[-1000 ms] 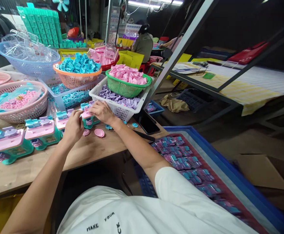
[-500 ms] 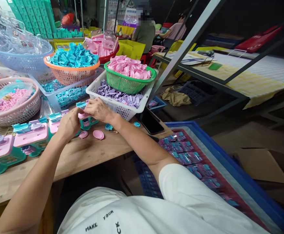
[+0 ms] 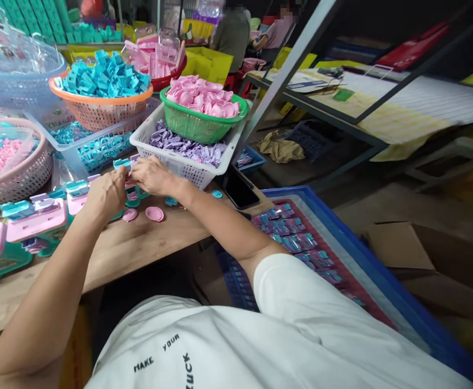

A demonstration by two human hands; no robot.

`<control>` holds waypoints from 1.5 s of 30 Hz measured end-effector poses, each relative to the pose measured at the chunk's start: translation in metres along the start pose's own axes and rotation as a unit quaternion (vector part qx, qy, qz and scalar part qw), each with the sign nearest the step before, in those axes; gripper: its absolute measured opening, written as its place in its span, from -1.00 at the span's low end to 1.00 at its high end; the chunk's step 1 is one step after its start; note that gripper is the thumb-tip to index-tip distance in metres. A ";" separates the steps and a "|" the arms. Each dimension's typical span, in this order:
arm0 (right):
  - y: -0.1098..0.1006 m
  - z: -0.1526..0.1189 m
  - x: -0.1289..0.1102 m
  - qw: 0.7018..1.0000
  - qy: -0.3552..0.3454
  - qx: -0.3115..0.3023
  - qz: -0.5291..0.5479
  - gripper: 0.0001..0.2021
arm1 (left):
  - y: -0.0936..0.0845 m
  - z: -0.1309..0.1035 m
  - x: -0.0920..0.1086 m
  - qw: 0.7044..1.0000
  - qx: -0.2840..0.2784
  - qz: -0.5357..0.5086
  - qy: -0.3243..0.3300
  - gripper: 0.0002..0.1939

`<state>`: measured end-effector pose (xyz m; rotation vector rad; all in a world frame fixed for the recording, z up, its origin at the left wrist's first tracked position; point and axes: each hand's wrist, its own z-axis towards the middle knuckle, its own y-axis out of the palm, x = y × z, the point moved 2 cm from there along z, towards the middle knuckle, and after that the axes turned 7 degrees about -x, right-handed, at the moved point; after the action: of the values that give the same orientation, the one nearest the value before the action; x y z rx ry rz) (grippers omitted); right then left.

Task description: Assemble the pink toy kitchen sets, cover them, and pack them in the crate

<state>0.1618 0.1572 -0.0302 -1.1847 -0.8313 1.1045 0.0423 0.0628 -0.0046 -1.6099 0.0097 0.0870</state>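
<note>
Both hands meet at a small teal and pink toy piece [image 3: 133, 195] at the far side of the wooden table. My left hand [image 3: 108, 193] has its fingers bent around the toy's left side, and my right hand [image 3: 153, 175] is closed on its upper right part. The fingers hide most of the toy's top. Two pink oval pieces [image 3: 154, 214] lie in front of the hands. To the left stand several similar pink and teal toys [image 3: 37, 220] with blue and lilac parts on top.
Behind the hands, a white basket [image 3: 139, 141] holds lilac pieces, with a green basket [image 3: 195, 127] of pink pieces on it. A phone [image 3: 240, 189] lies at the right. A metal post [image 3: 274, 89] slants upward; two people sit beyond.
The whole view has shifted, so the table and baskets appear farther left and slightly higher. Both hands remain together at the toy, with the fingers only slightly changed.
</note>
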 end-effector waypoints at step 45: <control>-0.127 -0.038 0.153 0.916 0.396 0.049 -0.025 -0.71 | 0.108 -0.046 0.027 0.697 0.089 -0.711 -0.023 -0.47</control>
<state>0.2676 0.2910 0.0777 -1.3637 -0.1677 0.5211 0.0654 0.0138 -0.1120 -1.0383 -1.2228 -1.0526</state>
